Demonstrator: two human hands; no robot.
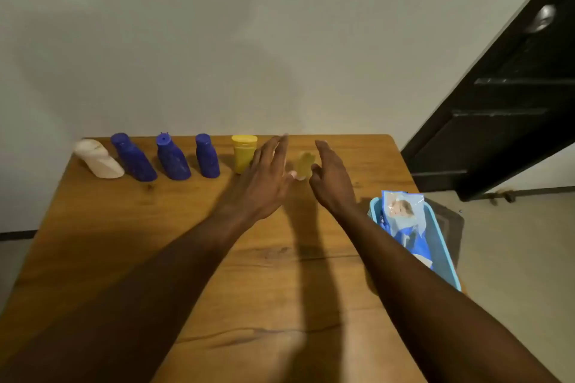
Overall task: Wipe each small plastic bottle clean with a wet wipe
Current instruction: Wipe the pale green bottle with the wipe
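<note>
Blue tub [445, 258] holds wipes pkt [401, 213]; L hand [264, 174] & R hand [331, 177] fingers straight, gripping nothing.

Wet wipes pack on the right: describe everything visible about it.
The wet wipes pack is a glossy, crinkled soft plastic packet. Its far end is pale blue with a blurred printed picture, and it is darker blue nearer the camera. It lies inside a light blue tray at the right edge of the table.

Six small capped bottles [173, 159] stand in a row.
</note>
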